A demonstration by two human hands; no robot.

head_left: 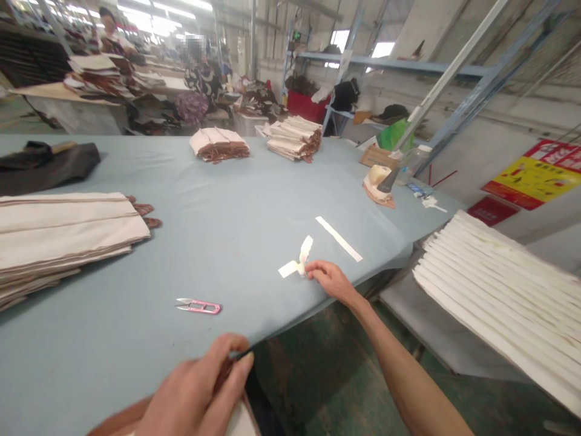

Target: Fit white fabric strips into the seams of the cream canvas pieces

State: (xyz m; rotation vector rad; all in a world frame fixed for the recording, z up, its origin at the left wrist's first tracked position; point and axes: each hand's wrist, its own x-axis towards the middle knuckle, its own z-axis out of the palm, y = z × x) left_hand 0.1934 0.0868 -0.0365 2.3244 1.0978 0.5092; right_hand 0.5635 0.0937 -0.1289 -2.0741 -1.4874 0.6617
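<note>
pink snips (198,307), iron (378,184), fabric stacks (68,233)

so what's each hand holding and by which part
The right hand pinches a small bent white strip at its fold on the table edge. The left hand grips a brown and cream piece by its top edge.

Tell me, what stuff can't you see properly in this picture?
- What the left hand pinches: cut off by the bottom edge, head view.
- The red and yellow poster: writing too small, right edge crops it.
- The white strip under the right hand: fingertips cover its end.
- Far workers: blurred, distant.
</note>
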